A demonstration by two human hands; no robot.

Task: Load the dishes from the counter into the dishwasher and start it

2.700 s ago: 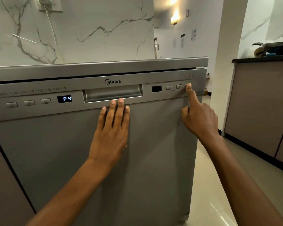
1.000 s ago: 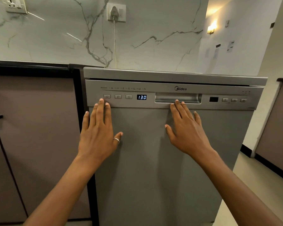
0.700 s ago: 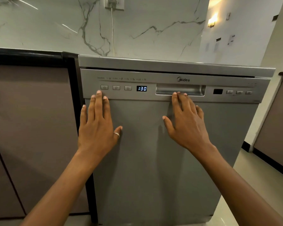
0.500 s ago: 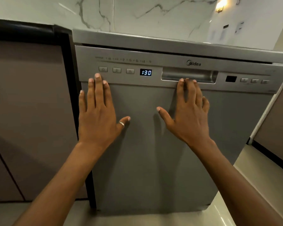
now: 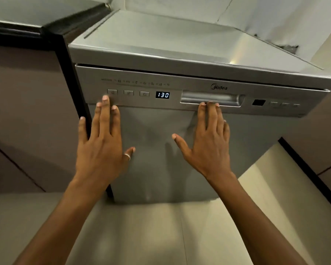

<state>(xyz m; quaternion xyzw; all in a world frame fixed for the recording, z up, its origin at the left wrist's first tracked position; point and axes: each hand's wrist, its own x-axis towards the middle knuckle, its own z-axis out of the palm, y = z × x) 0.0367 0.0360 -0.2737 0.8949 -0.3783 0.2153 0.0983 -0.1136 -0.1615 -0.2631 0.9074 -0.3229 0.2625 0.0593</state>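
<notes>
Two bare hands lie flat against the closed door of a silver Midea dishwasher, seen from above.

The left hand, a ring on its thumb, spreads over the door's left edge, its middle fingertip just below the leftmost button. The right hand rests under the handle recess, fingertips at its lower lip. Between them the display reads 130. A brown cabinet adjoins the dishwasher's left side.

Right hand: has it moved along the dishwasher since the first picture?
Yes. The right hand has gone leftward, from the far-right buttons to the edge of the handle recess.
</notes>
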